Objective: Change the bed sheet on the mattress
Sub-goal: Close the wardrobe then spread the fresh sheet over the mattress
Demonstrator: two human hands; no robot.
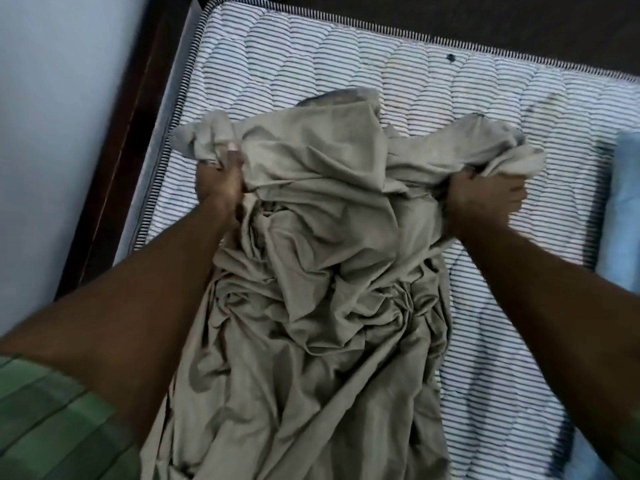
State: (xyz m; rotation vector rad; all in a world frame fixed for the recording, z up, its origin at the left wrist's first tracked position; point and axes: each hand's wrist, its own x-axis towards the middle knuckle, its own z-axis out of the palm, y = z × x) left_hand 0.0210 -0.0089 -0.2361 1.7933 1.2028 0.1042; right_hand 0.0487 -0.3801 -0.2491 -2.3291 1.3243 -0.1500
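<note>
A dark bed frame point(114, 168) runs between the pale wall point(52, 116) and the striped mattress point(311, 64); a light blue pillow point(620, 209) lies at the mattress's right edge. A crumpled beige sheet point(311, 306) lies bunched down the mattress's middle, its long axis running from the person toward the far edge. The left hand point(218, 188) and right hand point(485, 199) each have a clenched grip on the sheet's far end.

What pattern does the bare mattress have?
The mattress has thin dark stripes on white, quilted; seen in the head view.
</note>
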